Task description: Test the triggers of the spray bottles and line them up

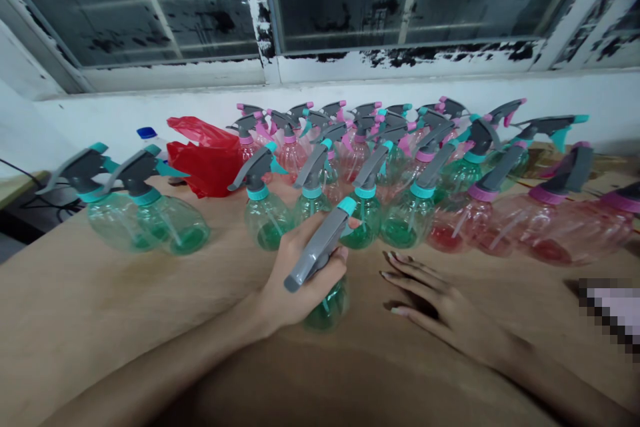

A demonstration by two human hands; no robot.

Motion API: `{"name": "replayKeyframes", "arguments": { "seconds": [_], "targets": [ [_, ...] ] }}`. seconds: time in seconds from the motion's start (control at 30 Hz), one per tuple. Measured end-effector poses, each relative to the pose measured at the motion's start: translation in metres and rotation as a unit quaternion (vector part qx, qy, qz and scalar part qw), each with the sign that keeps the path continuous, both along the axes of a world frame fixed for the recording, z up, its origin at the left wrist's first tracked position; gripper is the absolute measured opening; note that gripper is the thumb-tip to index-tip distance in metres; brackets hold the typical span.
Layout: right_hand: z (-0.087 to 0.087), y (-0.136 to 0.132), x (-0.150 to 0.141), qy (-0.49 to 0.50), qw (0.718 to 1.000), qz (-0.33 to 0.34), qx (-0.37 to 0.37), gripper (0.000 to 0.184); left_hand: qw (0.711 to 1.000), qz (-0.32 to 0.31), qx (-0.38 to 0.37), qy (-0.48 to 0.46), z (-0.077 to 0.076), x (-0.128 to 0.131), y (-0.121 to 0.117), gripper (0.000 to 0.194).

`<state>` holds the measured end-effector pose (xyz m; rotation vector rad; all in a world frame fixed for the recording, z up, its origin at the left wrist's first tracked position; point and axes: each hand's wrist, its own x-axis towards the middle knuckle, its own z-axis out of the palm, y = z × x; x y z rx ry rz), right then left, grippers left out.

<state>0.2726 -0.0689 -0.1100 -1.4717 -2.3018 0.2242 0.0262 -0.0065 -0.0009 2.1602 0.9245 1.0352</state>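
Note:
My left hand (300, 267) is wrapped round the neck of a green spray bottle (327, 307) with a grey and teal trigger head. This bottle is near the table's front edge, and its neck is hidden by my fingers. Just behind it stands a row of green spray bottles (270, 227). To the right of the held bottle, my right hand (440, 300) is held low over the table with its fingers spread and nothing in them. Red spray bottles (455, 223) with pink collars stand beyond my right hand.
Two green spray bottles (173, 223) stand apart on the left of the wooden table (125, 320). A red plastic bag (205, 160) and a blue-capped bottle (147, 134) are behind them. Several more spray bottles crowd toward the wall (200, 95) under the windows. A pixelated patch (615, 310) lies at right.

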Motion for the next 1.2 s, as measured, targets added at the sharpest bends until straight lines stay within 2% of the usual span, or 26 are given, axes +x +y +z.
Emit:
{"name": "replayKeyframes", "arguments": {
  "seconds": [0.2, 0.57, 0.87, 1.0, 1.2],
  "targets": [
    [-0.0016, 0.0012, 0.001, 0.007, 1.0, 0.005, -0.002, 0.047, 1.0, 0.0, 0.006, -0.014, -0.0011, 0.0007, 0.0009, 0.014],
    [-0.0024, 0.0004, 0.0006, 0.007, 1.0, 0.004, 0.004, 0.047, 1.0, 0.003, -0.024, -0.003, 0.0028, 0.0005, -0.0021, 0.023],
    [-0.0037, 0.0005, 0.0017, 0.017, 1.0, 0.003, 0.005, 0.047, 1.0, -0.016, 0.004, -0.003, 0.0025, -0.0007, 0.0018, 0.011],
    [-0.0034, 0.0009, 0.0023, 0.007, 1.0, 0.008, 0.002, 0.048, 0.999, -0.027, 0.027, -0.01, 0.0028, -0.0013, 0.0035, 0.013],
    [-0.0024, 0.0012, 0.0009, 0.006, 1.0, 0.006, 0.004, 0.047, 0.999, -0.043, 0.019, -0.007, 0.0058, -0.0022, 0.0031, 0.011]
  ]
}}
